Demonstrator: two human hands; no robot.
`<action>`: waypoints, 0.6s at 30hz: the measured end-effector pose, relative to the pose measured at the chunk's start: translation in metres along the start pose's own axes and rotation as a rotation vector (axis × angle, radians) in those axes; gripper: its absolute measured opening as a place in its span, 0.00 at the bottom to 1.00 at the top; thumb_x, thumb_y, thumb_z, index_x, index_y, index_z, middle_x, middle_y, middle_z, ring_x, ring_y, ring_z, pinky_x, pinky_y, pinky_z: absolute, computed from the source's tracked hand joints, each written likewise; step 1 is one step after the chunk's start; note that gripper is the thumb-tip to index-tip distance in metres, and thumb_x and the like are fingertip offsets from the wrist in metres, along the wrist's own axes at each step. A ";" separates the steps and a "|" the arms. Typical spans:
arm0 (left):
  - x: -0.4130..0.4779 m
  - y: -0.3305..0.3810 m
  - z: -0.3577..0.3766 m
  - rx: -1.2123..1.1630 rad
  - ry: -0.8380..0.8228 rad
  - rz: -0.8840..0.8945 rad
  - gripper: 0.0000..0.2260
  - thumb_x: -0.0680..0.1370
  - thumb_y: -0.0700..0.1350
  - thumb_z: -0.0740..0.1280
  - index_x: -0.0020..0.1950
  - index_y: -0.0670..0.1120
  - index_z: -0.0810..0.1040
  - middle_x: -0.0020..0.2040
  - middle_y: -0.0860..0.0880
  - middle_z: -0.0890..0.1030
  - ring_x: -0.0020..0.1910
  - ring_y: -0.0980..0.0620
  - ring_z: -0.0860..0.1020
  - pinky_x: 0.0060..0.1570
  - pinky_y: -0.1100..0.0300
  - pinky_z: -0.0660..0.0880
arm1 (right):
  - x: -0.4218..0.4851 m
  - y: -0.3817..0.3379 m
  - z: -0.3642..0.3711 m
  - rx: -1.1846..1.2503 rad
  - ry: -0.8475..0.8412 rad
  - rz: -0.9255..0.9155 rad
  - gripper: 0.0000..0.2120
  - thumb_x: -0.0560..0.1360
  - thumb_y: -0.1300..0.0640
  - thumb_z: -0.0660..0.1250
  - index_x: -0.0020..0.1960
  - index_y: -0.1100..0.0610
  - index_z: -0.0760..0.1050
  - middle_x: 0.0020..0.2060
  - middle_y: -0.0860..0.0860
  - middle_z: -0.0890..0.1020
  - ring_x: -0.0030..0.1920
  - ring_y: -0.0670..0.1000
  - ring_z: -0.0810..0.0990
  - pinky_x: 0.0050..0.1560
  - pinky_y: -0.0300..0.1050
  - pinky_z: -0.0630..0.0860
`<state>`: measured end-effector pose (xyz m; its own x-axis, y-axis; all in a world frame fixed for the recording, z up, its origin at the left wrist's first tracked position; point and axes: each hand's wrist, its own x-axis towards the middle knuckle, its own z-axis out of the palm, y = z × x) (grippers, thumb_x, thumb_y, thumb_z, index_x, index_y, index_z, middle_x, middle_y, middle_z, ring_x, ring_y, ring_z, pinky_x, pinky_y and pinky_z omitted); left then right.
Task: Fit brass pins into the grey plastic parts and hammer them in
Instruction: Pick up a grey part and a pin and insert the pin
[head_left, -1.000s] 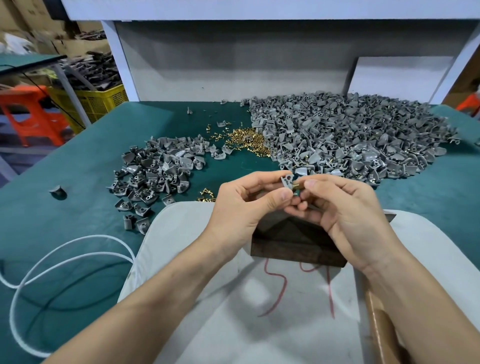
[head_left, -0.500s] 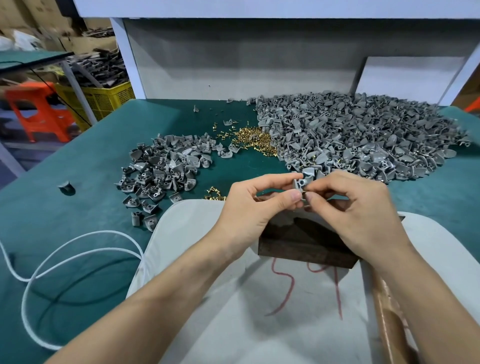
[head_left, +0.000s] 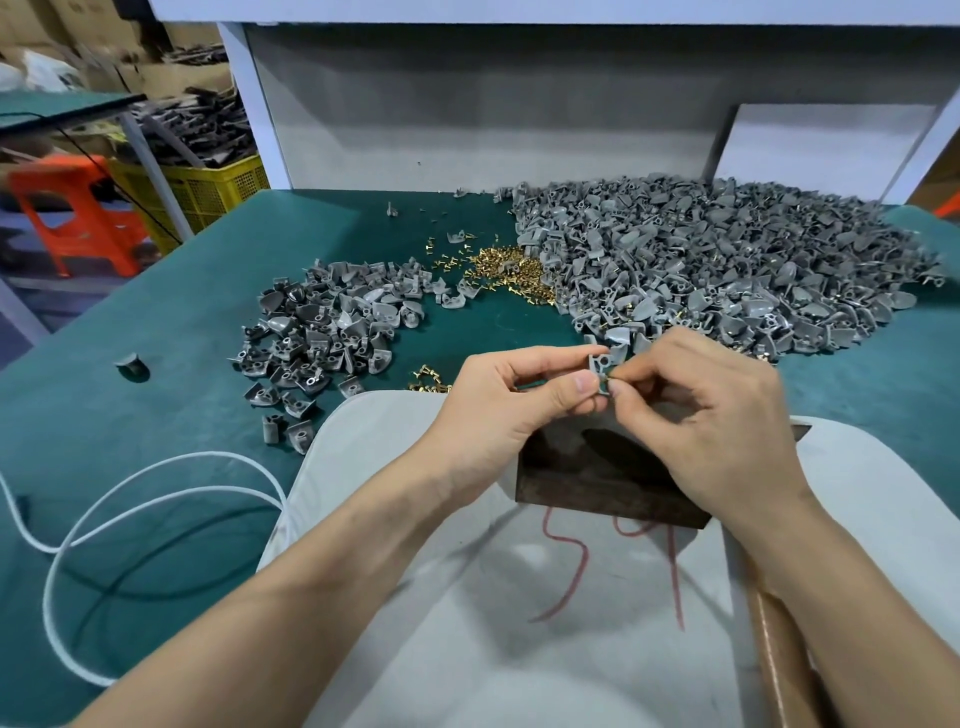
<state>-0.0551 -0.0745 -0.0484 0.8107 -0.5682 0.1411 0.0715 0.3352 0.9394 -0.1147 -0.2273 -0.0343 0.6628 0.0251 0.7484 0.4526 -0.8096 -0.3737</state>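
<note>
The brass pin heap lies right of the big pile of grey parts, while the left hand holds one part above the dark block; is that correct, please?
Not quite: the head view shows the brass pin heap at the left edge of the big pile of grey parts. The left hand does hold one part above the dark block.

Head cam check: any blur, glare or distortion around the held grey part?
Head view: the small grey plastic part pinched in the left hand is sharp, without glare; it and the right hand throw soft shadows on the white cloth; wide-angle bowing tilts the white frame post; the orange plastic stool at left is smeared.
</note>
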 end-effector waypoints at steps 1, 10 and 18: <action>0.000 0.000 0.000 -0.009 -0.001 -0.002 0.13 0.67 0.41 0.70 0.51 0.43 0.82 0.43 0.47 0.84 0.38 0.56 0.81 0.47 0.66 0.78 | 0.000 0.000 0.000 -0.004 0.004 -0.005 0.03 0.70 0.64 0.69 0.37 0.62 0.79 0.33 0.48 0.75 0.33 0.46 0.72 0.35 0.37 0.71; 0.001 0.001 -0.002 -0.024 -0.005 -0.015 0.12 0.67 0.40 0.69 0.50 0.42 0.82 0.41 0.48 0.84 0.38 0.56 0.82 0.46 0.67 0.78 | -0.001 0.001 0.003 -0.027 0.001 -0.010 0.03 0.69 0.65 0.69 0.37 0.63 0.79 0.32 0.49 0.75 0.34 0.46 0.72 0.35 0.35 0.71; 0.000 0.000 0.000 0.059 0.025 0.030 0.09 0.71 0.37 0.70 0.50 0.44 0.82 0.42 0.47 0.84 0.40 0.55 0.82 0.49 0.62 0.79 | 0.001 -0.002 0.004 0.007 -0.052 0.054 0.02 0.69 0.66 0.68 0.38 0.62 0.78 0.33 0.51 0.77 0.35 0.46 0.73 0.37 0.33 0.70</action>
<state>-0.0550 -0.0751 -0.0488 0.8262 -0.5396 0.1622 0.0135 0.3067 0.9517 -0.1124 -0.2228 -0.0351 0.7166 0.0119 0.6974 0.4195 -0.8062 -0.4172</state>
